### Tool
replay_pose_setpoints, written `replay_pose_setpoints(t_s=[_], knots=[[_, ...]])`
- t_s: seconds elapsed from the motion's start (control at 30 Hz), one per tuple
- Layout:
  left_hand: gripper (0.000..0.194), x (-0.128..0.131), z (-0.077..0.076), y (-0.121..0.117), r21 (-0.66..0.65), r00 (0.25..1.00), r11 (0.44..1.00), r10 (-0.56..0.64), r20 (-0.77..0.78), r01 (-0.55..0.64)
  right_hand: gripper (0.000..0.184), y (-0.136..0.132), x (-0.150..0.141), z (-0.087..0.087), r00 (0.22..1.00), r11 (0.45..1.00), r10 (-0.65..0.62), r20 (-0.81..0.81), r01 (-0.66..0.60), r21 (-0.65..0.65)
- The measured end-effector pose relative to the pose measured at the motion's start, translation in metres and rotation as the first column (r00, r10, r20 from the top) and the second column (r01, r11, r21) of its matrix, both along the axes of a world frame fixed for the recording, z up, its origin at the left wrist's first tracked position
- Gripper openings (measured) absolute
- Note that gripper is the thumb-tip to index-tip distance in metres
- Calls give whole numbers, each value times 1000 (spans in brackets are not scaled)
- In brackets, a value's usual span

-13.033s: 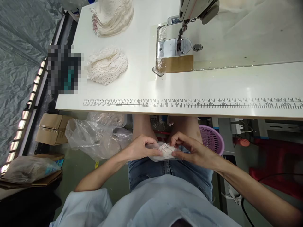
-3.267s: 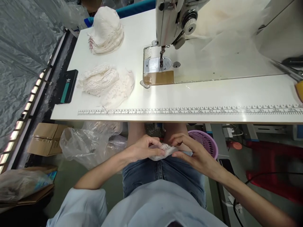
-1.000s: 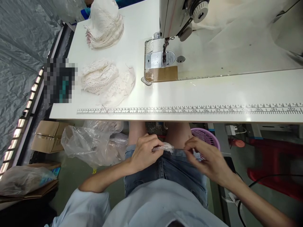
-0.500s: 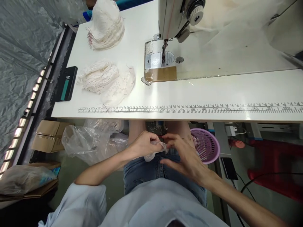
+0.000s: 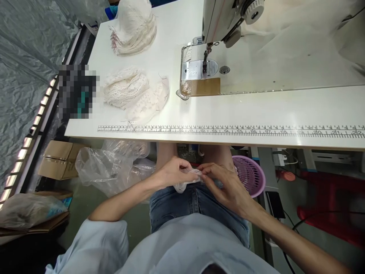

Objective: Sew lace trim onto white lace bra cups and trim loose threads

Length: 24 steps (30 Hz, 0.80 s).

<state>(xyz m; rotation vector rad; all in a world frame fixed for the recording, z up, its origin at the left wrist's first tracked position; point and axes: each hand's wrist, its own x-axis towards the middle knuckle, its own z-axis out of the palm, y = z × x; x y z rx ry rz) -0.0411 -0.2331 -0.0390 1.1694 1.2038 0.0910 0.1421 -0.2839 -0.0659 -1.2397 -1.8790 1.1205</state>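
Over my lap, my left hand pinches a small piece of thin white fabric. The thumb and fingers of my right hand close on the right end of the same piece. Part of the fabric hangs below my left fingers; the rest is hidden by my hands. On the table, a crumpled piece of white eyelet fabric lies beside a flatter white piece with loose threads. Behind them stands a stack of white fabric pieces with reddish threads along one edge.
A sewing machine stands on the white table, which has a printed ruler along its front edge. Below are a purple basket, clear plastic bags, a cardboard box and a red stool.
Thirteen seconds ago the flatter piece was not on the table. Half a second ago my right fingers were spread; now they pinch the fabric. A second ago my hands were further apart.
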Motion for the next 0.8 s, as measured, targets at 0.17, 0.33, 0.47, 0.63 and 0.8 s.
replay_pose_setpoints(t_s=[0.17,0.33,0.47,0.63,0.8], knots=[[29,-9,-1,2,-55,994,995,-74,82,78,19,8,8,4,985,938,56,-162,-108,-330],[29,-12,-4,4,-51,983,992,-111,146,120,24,12,14,5,973,881,23,-232,-129,-455],[29,-13,-5,4,-59,976,986,-146,162,157,27,13,15,3,969,857,11,-246,-135,-496],[25,-14,-5,4,-92,965,980,-152,216,175,24,12,16,3,960,847,9,-279,-155,-508],[25,-16,-4,3,-108,959,979,-143,244,174,22,11,15,2,960,841,-2,-279,-150,-520]])
